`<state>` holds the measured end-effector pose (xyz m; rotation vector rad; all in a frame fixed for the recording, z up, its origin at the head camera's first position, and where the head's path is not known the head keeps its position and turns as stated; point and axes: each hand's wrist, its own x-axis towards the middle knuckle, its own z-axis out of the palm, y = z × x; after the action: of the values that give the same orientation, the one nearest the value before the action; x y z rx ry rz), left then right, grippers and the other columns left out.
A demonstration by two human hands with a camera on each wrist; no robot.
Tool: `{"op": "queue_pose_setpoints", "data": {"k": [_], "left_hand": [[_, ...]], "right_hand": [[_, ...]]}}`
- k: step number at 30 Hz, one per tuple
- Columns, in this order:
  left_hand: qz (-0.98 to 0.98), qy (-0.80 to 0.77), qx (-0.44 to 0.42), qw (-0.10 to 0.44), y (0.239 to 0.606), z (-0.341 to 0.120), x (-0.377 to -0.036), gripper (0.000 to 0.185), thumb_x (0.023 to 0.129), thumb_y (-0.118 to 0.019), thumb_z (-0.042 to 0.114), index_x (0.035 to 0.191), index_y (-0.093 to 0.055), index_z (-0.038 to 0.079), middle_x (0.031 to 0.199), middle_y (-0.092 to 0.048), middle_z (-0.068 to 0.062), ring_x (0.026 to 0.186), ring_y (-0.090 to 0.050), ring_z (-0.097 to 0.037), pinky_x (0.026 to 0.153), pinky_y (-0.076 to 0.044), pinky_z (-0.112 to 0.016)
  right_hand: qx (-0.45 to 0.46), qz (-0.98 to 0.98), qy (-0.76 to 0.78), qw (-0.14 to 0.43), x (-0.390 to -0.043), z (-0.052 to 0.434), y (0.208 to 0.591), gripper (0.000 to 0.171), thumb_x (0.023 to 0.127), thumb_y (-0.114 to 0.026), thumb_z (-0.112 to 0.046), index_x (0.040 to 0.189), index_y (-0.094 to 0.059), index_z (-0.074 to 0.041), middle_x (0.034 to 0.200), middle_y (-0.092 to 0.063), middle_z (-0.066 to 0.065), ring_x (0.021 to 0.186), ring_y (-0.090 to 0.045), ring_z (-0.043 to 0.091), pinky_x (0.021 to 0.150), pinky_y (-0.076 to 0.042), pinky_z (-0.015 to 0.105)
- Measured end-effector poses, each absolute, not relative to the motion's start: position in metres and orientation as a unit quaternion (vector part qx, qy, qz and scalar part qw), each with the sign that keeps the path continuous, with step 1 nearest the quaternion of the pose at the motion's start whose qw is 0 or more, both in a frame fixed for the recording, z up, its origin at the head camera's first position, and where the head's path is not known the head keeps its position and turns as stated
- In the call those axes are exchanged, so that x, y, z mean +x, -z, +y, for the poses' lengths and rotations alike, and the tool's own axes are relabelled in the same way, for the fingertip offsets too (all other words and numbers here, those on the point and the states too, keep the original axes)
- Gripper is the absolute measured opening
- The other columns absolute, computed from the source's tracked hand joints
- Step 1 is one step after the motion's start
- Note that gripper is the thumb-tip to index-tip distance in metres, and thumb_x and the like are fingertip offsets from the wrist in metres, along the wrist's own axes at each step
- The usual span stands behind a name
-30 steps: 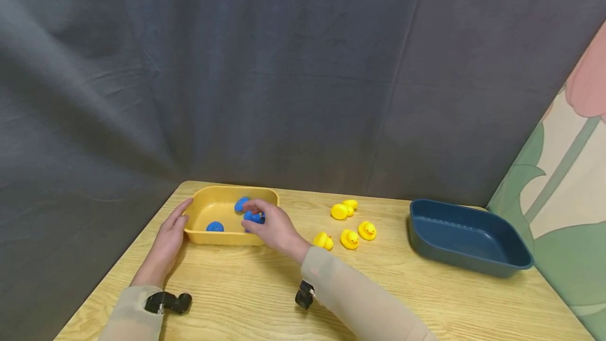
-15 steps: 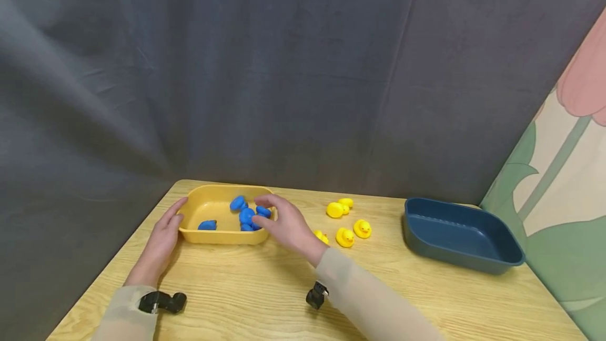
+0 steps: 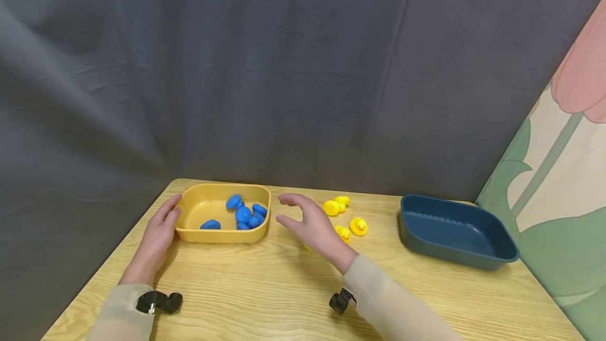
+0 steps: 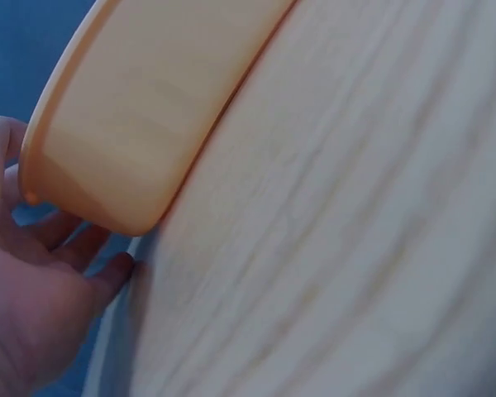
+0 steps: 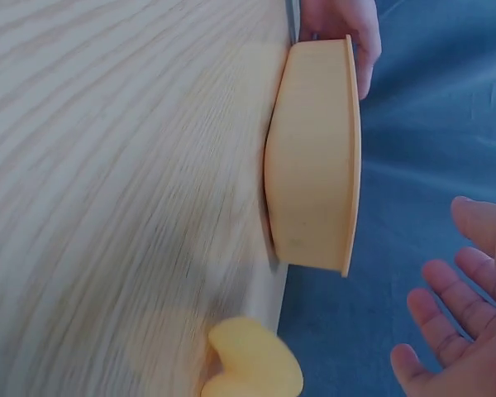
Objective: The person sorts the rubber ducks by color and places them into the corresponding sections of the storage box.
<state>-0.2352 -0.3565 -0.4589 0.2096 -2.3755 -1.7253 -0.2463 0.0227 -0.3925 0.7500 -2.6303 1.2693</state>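
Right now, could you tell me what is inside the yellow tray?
Inside the yellow tray lie blue toys, about six, clustered toward its right half, with one apart nearer the front. The near wall hides the floor just behind it, so anything lying there cannot be seen.

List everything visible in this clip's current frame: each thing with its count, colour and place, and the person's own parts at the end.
yellow tray: one, yellow, near the table's far left corner.
blue ducks: about six, blue, inside the yellow tray; the exact count is hard to tell where they bunch up.
yellow ducks: at least four, yellow, loose on the table between the two trays, some partly hidden behind the right hand.
blue tray: one, dark blue, on the right of the table, nothing seen in it.
table: one, light wood.
backdrop: dark grey cloth behind the table.
left hand: rests against the yellow tray's left end.
right hand: open, holding nothing, between the yellow tray and the yellow ducks.
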Motion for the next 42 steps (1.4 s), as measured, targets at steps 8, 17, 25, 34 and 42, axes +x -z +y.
{"op": "queue_pose_setpoints", "data": {"k": [8, 17, 25, 34, 42], "left_hand": [[-0.837, 0.525, 0.079, 0.131, 0.445, -0.352, -0.232, 0.071, 0.119, -0.041, 0.047, 0.176, -0.025, 0.008, 0.180, -0.020, -0.026, 0.165, -0.018, -0.047, 0.132, -0.020, -0.065], [-0.880, 0.438, 0.061, 0.175, 0.424, -0.339, -0.226, 0.069, 0.118, -0.045, 0.046, 0.170, -0.037, 0.002, 0.173, -0.032, -0.031, 0.161, -0.023, -0.054, 0.128, -0.022, -0.071], [-0.894, 0.396, 0.006, 0.211, 0.410, -0.316, -0.223, 0.063, 0.117, -0.052, 0.040, 0.164, -0.045, -0.002, 0.167, -0.040, -0.034, 0.156, -0.031, -0.058, 0.123, -0.027, -0.075], [-0.902, 0.366, -0.044, 0.225, 0.401, -0.276, -0.220, 0.058, 0.116, -0.058, 0.035, 0.162, -0.050, 0.000, 0.163, -0.047, -0.030, 0.153, -0.036, -0.055, 0.123, -0.026, -0.075], [-0.905, 0.370, -0.077, 0.193, 0.390, -0.232, -0.217, 0.058, 0.116, -0.056, 0.039, 0.165, -0.050, 0.008, 0.169, -0.044, -0.026, 0.160, -0.030, -0.051, 0.128, -0.022, -0.071]], "right_hand": [[0.247, -0.875, -0.408, 0.085, -0.235, 0.049, 0.394, 0.051, 0.101, -0.084, -0.022, 0.149, -0.069, -0.015, 0.144, -0.071, 0.003, 0.136, -0.064, 0.027, 0.116, -0.051, 0.053], [0.243, -0.882, -0.390, 0.105, -0.226, 0.076, 0.396, 0.055, 0.099, -0.086, -0.020, 0.150, -0.068, -0.013, 0.143, -0.072, 0.004, 0.136, -0.064, 0.028, 0.116, -0.050, 0.053], [0.218, -0.895, -0.372, 0.113, -0.220, 0.097, 0.394, 0.058, 0.099, -0.087, -0.023, 0.152, -0.067, -0.013, 0.146, -0.070, 0.006, 0.138, -0.063, 0.032, 0.116, -0.049, 0.058], [0.209, -0.906, -0.341, 0.141, -0.215, 0.124, 0.393, 0.057, 0.097, -0.089, -0.021, 0.149, -0.069, -0.012, 0.146, -0.069, 0.009, 0.138, -0.062, 0.036, 0.116, -0.050, 0.060], [0.192, -0.914, -0.320, 0.161, -0.208, 0.151, 0.392, 0.056, 0.098, -0.087, -0.021, 0.150, -0.069, -0.011, 0.150, -0.067, 0.013, 0.137, -0.062, 0.041, 0.113, -0.050, 0.065]]}}
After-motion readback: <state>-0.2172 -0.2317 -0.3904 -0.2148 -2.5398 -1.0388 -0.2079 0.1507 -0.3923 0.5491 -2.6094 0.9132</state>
